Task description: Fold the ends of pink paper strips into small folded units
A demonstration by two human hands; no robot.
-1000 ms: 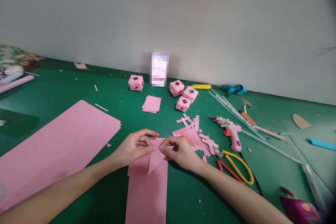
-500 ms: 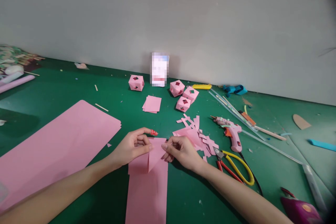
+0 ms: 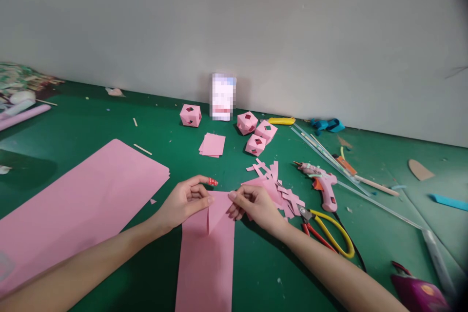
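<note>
Between my hands is a small folded piece of pink paper (image 3: 217, 209), its lower point hanging down. My left hand (image 3: 185, 201) pinches its left side between thumb and curled fingers; the index finger, with a red wrap at its tip, sticks out above. On the right side, my right hand (image 3: 252, 205) pinches the upper corner with thumb and fingers. Beneath the folded piece lies a long pink paper strip (image 3: 205, 268) on the table. Cut pink paper scraps (image 3: 290, 201) lie just beyond my right hand.
Several pink paper polyhedra (image 3: 247, 123) and a stack of pink squares (image 3: 213, 145) stand farther back. A pink glue gun (image 3: 321, 180), pliers with yellow and red handles (image 3: 338, 234) and a yellow cutter (image 3: 281, 121) are at right. Large pink sheets (image 3: 84, 200) cover the left.
The folded paper has risen slightly and its lower point has narrowed. My right hand has shifted a little to the right, still pinching the corner.
</note>
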